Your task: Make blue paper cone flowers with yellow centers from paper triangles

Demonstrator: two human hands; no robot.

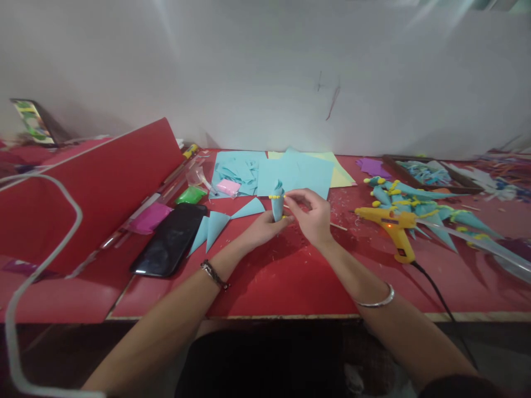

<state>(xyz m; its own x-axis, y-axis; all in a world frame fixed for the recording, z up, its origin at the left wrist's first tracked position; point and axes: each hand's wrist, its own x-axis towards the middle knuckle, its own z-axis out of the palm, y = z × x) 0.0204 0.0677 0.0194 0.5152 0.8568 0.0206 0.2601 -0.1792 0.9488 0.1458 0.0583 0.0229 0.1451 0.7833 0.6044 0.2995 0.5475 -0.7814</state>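
A small blue paper cone [277, 208] with a swirled blue top and yellow beads round its rim stands upright over the red table [286, 282]. My left hand [265, 228] is closed round its lower part. Beside the rim, on the right, my right hand [312, 214] has thumb and index finger pinched at the yellow beading; whether a separate bit sits between the fingertips is too small to tell. Flat blue cones [217, 226] lie left of my left hand. A thin wooden stick [338, 226] lies by my right hand.
A yellow glue gun [388, 222] with a black cord lies at right, before a pile of finished blue cones [435, 213]. At left are a black phone [170, 240], pink and green packets and a red board [95, 193]. Blue sheets [307, 171] and a scrap tray [468, 189] lie behind.
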